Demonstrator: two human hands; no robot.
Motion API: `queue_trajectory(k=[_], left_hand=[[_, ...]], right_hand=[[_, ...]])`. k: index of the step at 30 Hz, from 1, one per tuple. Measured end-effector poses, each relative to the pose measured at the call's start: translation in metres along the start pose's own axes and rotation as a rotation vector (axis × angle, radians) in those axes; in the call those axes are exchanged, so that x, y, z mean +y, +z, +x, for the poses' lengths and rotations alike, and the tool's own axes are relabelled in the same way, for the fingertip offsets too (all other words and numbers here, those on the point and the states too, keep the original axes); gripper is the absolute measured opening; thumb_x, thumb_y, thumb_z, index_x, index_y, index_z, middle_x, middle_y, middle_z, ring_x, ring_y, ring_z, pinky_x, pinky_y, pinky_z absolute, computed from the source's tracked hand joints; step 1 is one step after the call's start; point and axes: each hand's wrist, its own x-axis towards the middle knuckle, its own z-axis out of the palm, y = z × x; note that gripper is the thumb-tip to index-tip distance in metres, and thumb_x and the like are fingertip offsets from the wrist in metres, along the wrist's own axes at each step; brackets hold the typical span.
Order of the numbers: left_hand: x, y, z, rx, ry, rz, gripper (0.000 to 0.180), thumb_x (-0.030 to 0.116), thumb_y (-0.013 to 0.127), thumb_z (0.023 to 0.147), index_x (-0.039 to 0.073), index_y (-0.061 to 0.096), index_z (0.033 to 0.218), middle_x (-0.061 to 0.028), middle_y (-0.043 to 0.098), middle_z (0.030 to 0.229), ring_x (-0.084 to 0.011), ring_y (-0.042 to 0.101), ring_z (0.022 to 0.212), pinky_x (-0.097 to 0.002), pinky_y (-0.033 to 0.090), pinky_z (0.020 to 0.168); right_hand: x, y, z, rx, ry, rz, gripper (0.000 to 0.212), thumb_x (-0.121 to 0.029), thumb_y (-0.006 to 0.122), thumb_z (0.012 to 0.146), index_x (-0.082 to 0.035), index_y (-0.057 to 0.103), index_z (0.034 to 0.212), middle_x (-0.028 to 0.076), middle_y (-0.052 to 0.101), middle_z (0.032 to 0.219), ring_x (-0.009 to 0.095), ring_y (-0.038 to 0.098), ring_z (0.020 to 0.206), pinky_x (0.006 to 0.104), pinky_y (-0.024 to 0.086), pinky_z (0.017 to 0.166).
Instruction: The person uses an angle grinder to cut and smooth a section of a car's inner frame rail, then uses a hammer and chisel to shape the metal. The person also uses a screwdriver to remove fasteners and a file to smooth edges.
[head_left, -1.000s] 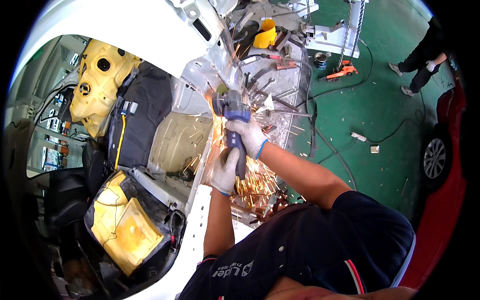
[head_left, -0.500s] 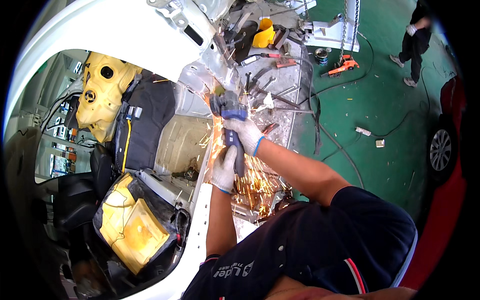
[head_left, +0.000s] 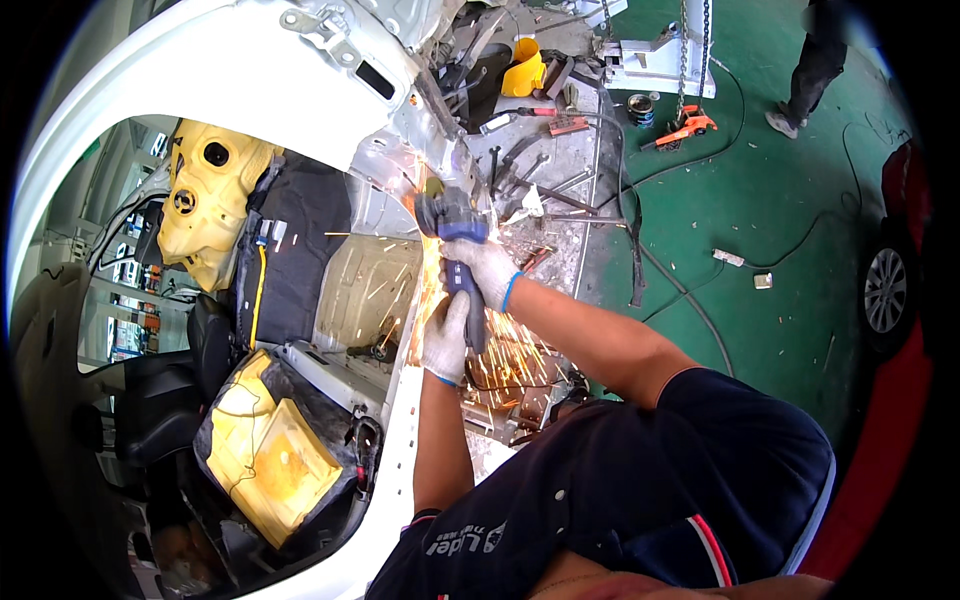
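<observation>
A blue angle grinder (head_left: 468, 300) is held in both of my gloved hands. My right hand (head_left: 482, 268), in a white knit glove with a blue cuff, wraps round its front part behind the head. Lower down, my left hand (head_left: 446, 338), gloved alike, grips the rear of the body. The dark grinder head meets the bare metal edge of a white car body (head_left: 400, 470) at its door opening. Bright sparks (head_left: 510, 370) spray down toward me and also into the cabin. The disc's contact spot is partly hidden by the head and glare.
Inside the car are yellow foam (head_left: 270, 450), a black seat (head_left: 155, 410) and a yellow moulded panel (head_left: 212, 200). Bars and tools lie on a grey platform, near a yellow container (head_left: 523, 70). An orange chain hoist (head_left: 690, 125), cables, a red car (head_left: 895, 330) and a walking person (head_left: 815, 70) are to the right.
The grinder and both hands have shifted very slightly left within the view, still throwing sparks. The view has tilted a little, and the person at the upper right has moved farther off.
</observation>
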Motion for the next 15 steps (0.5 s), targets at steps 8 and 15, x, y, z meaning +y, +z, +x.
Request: queue_trajectory(k=[8,15], left_hand=[[-0.010,-0.001,0.006,0.016,-0.049,-0.037,0.057,0.046,0.070,0.103,-0.004,0.067,0.130,-0.0072,0.073,0.096,-0.0125,0.066,0.078,-0.0294,0.055,0.069],[-0.015,0.000,0.003,-0.004,-0.117,-0.133,0.059,0.049,0.070,0.102,-0.004,0.067,0.127,-0.0064,0.072,0.098,-0.0123,0.067,0.079,-0.0286,0.054,0.067]], right_hand=[[0.005,-0.008,0.004,0.053,0.013,-0.016,0.024,-0.016,0.074,0.095,-0.002,0.064,0.112,0.010,0.069,0.092,0.023,0.070,0.075,0.0372,0.061,0.070],[0.004,-0.005,-0.004,0.094,0.043,0.012,0.026,-0.018,0.075,0.094,-0.004,0.064,0.113,0.010,0.069,0.091,0.024,0.072,0.076,0.0383,0.061,0.070]])
